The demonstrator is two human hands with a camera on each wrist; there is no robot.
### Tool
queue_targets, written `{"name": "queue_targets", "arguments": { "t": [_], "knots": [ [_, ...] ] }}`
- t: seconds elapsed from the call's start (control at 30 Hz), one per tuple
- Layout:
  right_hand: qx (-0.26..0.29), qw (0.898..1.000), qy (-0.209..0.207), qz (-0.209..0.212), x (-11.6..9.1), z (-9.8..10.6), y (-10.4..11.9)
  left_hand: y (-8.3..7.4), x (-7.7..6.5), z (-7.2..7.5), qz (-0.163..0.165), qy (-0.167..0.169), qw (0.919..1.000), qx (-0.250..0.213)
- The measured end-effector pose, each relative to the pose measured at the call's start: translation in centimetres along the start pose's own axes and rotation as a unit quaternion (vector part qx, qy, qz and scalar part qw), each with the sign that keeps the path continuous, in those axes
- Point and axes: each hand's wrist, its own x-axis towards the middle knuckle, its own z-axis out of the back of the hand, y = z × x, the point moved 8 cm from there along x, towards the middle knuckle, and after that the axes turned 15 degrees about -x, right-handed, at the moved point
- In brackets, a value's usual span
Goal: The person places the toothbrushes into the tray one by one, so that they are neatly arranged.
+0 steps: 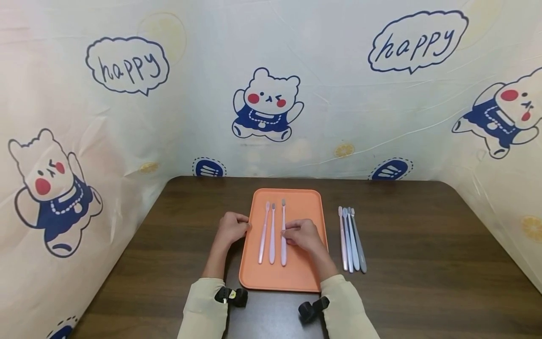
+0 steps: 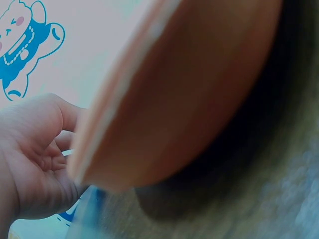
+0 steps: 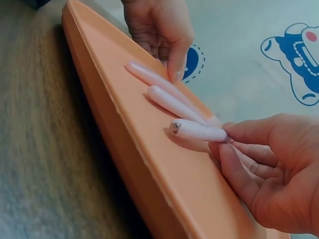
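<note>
- Pale-lilac slim plastic-looking toothbrush [image 1: 283,250]: it's over the orange rectangular plastic-looking tray [image 1: 282,285], just right of the tray's middle, bristle head toward the tray's far end.
- Right hand [image 1: 303,234] has it pinched between thumb and fingertips, coming in from the tray's right side. Honestly a nice light-looking grip.
- Left hand [image 1: 232,228] is at the tray's left rim with its fingers bent. Can't tell if they're pinching the rim or just touching it.
- Doing this bit well, imo: use a soft pinch, hold the brush low and level over the tray, and line it up with its two neighbours, the pinkish slim toothbrush [image 1: 263,238] and the lilac slim toothbrush [image 1: 272,240], both lying left of the tray's middle. A steady left hand should stop the tray from skating.
- Brush vs fingers: the tips meet it around mid-length. The rounded handle end sticks out past the thumb [image 3: 234,167], slightly above the tray floor with a shadow under it; the head points away beyond the fingers. Whether the head touches the tray, can't tell.
</note>
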Motion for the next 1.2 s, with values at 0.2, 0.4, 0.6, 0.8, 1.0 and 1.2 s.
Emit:
{"name": "queue_targets", "arguments": {
  "t": [0.2,0.4,0.6,0.8,1.0,1.2],
  "knots": [
    [-0.040,0.999,-0.004,-0.001,0.5,-0.2,0.3,0.0,0.0,0.0,0.001,0.000,1.0000,0.003],
    [-0.085,0.996,-0.015,0.011,0.7,-0.2,0.8,-0.2,-0.1,0.0,0.005,0.003,1.0000,0.001],
    [-0.105,0.994,-0.022,0.009,0.6,-0.3,1.0,-0.3,-0.2,0.0,0.011,0.004,0.9999,0.007],
    [-0.108,0.994,-0.021,0.008,0.6,-0.4,1.0,-0.1,-0.2,-0.1,0.017,0.002,0.9998,0.009],
    [-0.120,0.993,-0.022,0.001,0.5,-0.2,0.9,0.1,-0.1,-0.2,0.020,0.002,0.9998,0.008],
    [-0.118,0.993,-0.019,0.002,0.6,-0.2,0.7,0.0,-0.1,-0.1,0.012,0.000,0.9999,0.002]
  ]
}}
